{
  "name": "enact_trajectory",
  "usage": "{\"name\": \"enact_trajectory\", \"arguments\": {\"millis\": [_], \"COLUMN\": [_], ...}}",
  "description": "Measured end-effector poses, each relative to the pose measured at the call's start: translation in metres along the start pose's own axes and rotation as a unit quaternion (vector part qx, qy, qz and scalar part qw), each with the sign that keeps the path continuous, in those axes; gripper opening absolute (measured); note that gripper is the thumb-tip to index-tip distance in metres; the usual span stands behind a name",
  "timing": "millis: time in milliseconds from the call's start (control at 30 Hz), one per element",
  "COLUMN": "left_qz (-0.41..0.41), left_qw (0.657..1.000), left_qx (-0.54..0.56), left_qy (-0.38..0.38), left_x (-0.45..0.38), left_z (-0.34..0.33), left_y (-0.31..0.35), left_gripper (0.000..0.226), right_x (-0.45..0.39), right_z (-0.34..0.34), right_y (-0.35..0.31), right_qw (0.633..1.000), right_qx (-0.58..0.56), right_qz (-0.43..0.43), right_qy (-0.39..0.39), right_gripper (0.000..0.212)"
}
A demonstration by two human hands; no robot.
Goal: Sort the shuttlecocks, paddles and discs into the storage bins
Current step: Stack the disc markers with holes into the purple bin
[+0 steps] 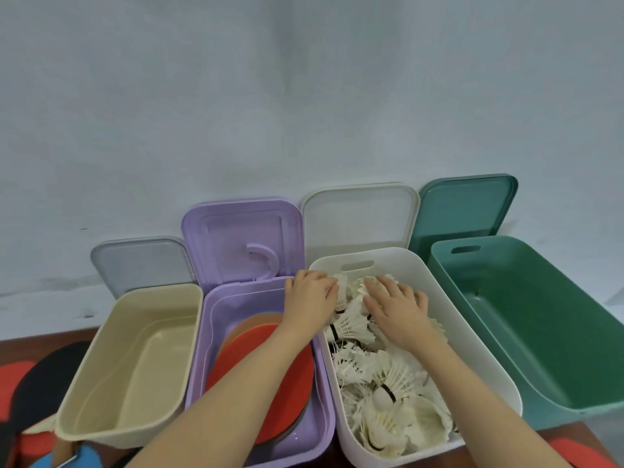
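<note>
Nearest you, at the bottom left, paddles [30,393] in black and red lie on the dark wooden table [10,339] outside any bin, with a blue piece [50,459] at the very edge and another red one [574,450] at the bottom right, so the paddle sorting looks mostly undone. The beige bin [101,430] beside them holds nothing you can see. Next to it the purple bin [317,444] already carries a stack of discs [266,376], red on top with orange and brown behind. The white bin [499,390] is well filled with shuttlecocks [388,403], so that part seems far along. Both your hands reach into its far end: your left hand [310,298] has its fingers curled over a shuttlecock at the far rim, though whether it truly grips it you cannot tell, and your right hand [396,305] lies flat with fingers spread, pressing on the pile and holding nothing. The green bin [472,298] on the right looks empty. All four lids [361,217] stand open, leaning back against a plain pale wall [304,96], scuffed low down.
</note>
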State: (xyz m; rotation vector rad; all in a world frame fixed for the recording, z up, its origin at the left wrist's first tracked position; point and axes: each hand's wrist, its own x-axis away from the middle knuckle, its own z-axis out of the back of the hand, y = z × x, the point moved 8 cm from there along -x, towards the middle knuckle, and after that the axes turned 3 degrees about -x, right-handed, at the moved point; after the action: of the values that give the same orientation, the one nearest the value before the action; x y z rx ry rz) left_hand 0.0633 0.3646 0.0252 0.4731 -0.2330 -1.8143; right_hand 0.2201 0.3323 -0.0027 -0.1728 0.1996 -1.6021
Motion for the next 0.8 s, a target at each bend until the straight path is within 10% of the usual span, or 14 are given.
{"name": "enact_trajectory", "arguments": {"millis": [367, 800], "left_qz": [-0.057, 0.039], "left_qw": [0.992, 0.99], "left_qx": [-0.032, -0.115], "left_qy": [0.106, 0.074], "left_x": [0.076, 0.191], "left_z": [0.093, 0.186], "left_y": [-0.052, -0.254], "left_gripper": [0.041, 0.048], "right_x": [0.055, 0.097], "right_z": [0.044, -0.03], "right_y": [-0.085, -0.322], "right_qw": [0.98, 0.961], "right_qx": [-0.127, -0.147], "right_qz": [0.077, 0.225], "right_qy": [0.136, 0.059], "right_gripper": [0.036, 0.042]}}
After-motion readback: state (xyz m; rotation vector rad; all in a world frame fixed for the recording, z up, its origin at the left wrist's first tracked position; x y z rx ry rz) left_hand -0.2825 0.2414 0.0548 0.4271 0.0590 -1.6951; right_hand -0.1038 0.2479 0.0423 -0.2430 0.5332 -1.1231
